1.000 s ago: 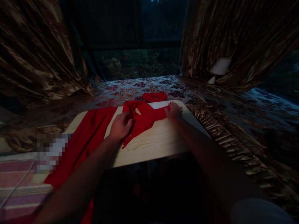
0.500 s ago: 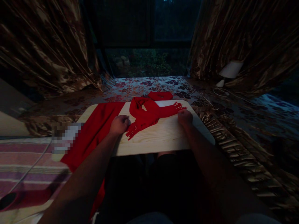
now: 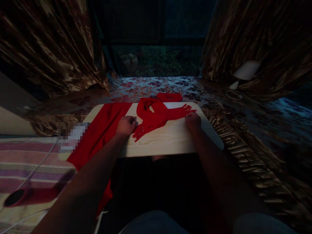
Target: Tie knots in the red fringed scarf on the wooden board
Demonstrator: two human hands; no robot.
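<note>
A small red fringed scarf (image 3: 156,115) lies on the pale wooden board of a low table (image 3: 175,139), crossed over itself in a loop, its two fringed ends spread left and right. Beside the left fringe, my left hand (image 3: 126,125) rests with curled fingers, nothing visible in it. My right hand (image 3: 193,122) is a fist on the board, just below the tip of the right fringe; whether it touches the strands I cannot tell. A wider red cloth (image 3: 102,130) runs across the board's left side, under my left forearm, and hangs over the front edge.
Behind the board lies another folded red piece (image 3: 169,97) on a floral cover (image 3: 143,85). A white lamp (image 3: 246,70) stands at the right by the curtain. On the striped bedding (image 3: 14,152) at the left are a red tube-shaped object (image 3: 36,196) and white cables.
The view has shifted slightly, so the board sits a little higher in the picture. Both hands and the scarf keep nearly the same places on the board.
</note>
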